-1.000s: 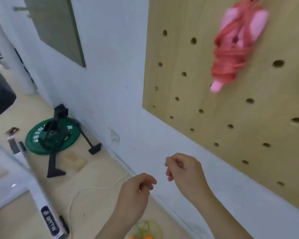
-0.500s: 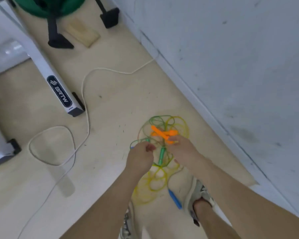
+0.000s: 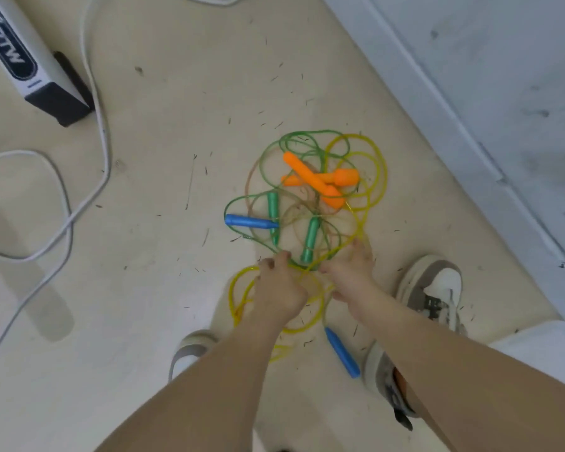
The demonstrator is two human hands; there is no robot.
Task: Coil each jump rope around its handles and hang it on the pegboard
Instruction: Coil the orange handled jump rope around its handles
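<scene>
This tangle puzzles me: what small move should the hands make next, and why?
Probably pinch one yellow cord loop and lift it clear. The left hand and right hand are at its near loops, and the green cord crosses it further up.

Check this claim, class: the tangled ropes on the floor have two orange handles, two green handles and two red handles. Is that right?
No. The last pair is blue, not red: the head view shows one blue handle beside the green handles, the other by a shoe. The orange handles and the rest stand.
</scene>
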